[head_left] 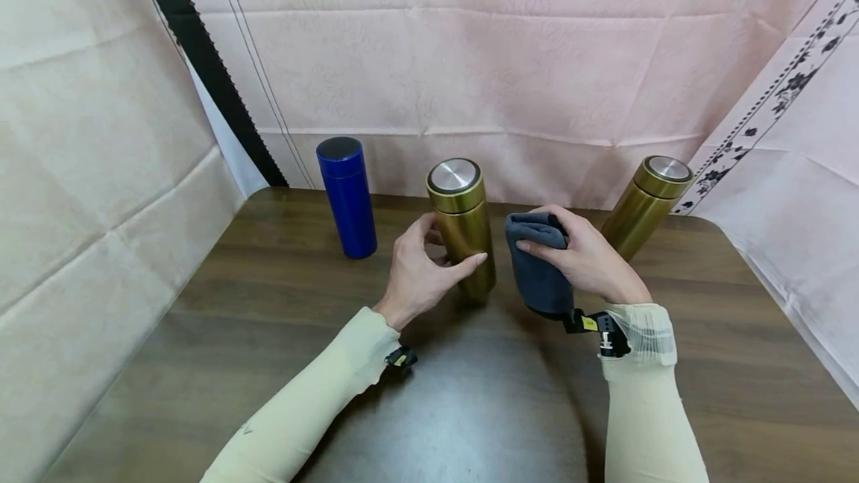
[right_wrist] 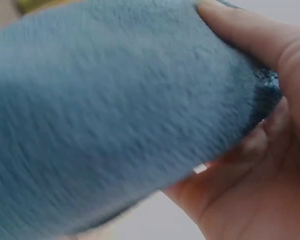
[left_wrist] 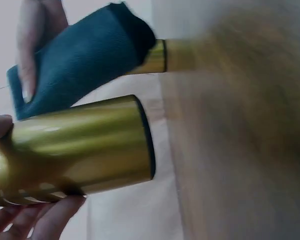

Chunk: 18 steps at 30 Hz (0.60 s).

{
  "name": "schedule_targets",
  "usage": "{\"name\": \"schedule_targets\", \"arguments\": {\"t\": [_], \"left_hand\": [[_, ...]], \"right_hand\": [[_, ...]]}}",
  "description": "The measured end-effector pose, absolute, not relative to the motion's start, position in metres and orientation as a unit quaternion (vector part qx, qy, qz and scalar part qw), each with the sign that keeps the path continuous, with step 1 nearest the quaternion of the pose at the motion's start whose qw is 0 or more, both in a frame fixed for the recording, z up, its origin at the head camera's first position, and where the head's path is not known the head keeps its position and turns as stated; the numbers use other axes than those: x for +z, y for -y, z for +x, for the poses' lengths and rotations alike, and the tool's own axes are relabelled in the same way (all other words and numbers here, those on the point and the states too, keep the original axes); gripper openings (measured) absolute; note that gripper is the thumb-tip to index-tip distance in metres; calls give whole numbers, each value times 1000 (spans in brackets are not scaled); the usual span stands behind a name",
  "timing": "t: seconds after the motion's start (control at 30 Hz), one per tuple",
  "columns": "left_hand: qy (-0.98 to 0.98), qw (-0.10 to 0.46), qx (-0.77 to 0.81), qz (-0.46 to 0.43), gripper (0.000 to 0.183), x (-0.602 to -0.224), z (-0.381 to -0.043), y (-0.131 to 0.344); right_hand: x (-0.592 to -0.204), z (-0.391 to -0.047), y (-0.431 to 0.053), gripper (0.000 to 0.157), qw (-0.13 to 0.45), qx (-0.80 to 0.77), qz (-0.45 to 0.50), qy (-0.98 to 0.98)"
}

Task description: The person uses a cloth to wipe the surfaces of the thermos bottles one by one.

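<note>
My left hand [head_left: 423,270] grips a gold thermos bottle [head_left: 463,233] with a silver-topped lid, thumb on the near side and fingers curled behind. The bottle is upright with a slight tilt. In the left wrist view its dark-rimmed base [left_wrist: 146,137] appears slightly off the table. My right hand [head_left: 590,256] pinches a folded grey-blue cloth [head_left: 540,267], thumb in front, just right of that bottle. Cloth and bottle look apart in the head view. The cloth's fuzzy surface [right_wrist: 115,110] fills most of the right wrist view and hides part of the fingers.
A blue thermos bottle [head_left: 347,200] with a dark lid stands at the back left. Another gold thermos bottle [head_left: 644,207] stands at the back right, behind my right hand. The brown wooden table [head_left: 235,349] ends at a pale cloth backdrop [head_left: 523,80].
</note>
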<state>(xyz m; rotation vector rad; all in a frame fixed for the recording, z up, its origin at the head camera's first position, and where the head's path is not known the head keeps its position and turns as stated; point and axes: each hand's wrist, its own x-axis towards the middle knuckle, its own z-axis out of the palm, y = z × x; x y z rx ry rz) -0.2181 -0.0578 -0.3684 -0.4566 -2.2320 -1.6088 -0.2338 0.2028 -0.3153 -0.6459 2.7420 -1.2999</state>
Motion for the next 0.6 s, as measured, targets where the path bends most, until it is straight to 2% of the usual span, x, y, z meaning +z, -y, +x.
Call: {"name": "schedule_targets", "arguments": {"t": [0.27,0.6], "left_hand": [[725,228,-625,-179,55,-347,-216,68],[687,258,-652,-189,53,-327,-213,78]], "right_hand": [[-319,-236,-204,38,40,-430,-209,-877],[-329,-241,-203,30,49,-456,-226,-859]]}}
